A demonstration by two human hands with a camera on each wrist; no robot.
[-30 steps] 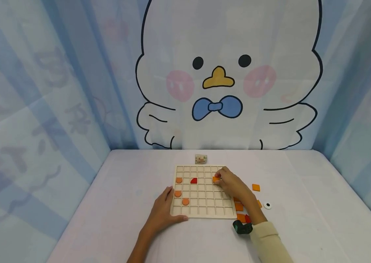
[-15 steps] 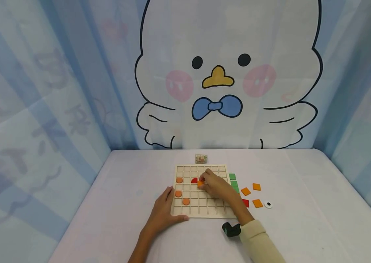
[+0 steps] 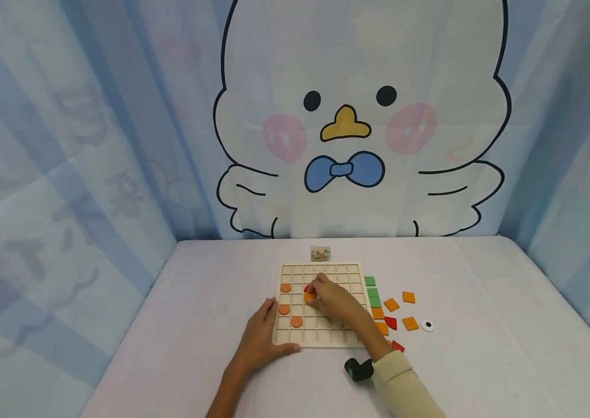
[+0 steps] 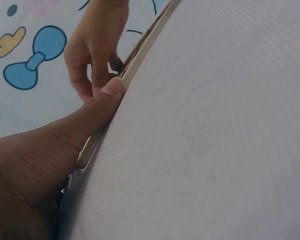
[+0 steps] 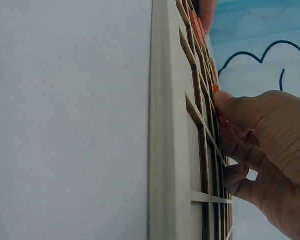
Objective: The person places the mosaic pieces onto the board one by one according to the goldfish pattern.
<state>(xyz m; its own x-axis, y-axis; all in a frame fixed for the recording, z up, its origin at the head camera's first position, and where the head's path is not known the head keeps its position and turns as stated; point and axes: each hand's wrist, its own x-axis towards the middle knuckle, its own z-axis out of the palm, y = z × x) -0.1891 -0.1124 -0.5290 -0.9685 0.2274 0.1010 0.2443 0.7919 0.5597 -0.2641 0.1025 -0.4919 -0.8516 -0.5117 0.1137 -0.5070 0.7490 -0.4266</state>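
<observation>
A pale wooden grid board (image 3: 330, 338) lies on the white table. My left hand (image 3: 257, 335) holds its near left corner, fingers along the left edge and thumb on the front edge. An orange square tile (image 3: 308, 298) is pinched between thumb and fingers of my right hand (image 3: 339, 303), over a cell right below a red quarter-round piece (image 3: 307, 288), which the fingers partly cover. Orange round pieces (image 3: 285, 288) sit in several left-hand cells. In the right wrist view, the thumb and fingertips are right at the orange tile (image 5: 223, 120), close over the grid.
Green squares (image 3: 373, 293), orange squares (image 3: 408, 297) and red pieces (image 3: 391, 323) lie right of the board. A white disc with a black dot (image 3: 427, 325) is farther right. Behind the board stands a small patterned card (image 3: 320, 253). A black wrist device (image 3: 358, 370) sits by the right sleeve.
My right hand has moved left across the board with the orange square tile, from the right-hand columns to just below the red piece. The left hand stays at the board's corner.
</observation>
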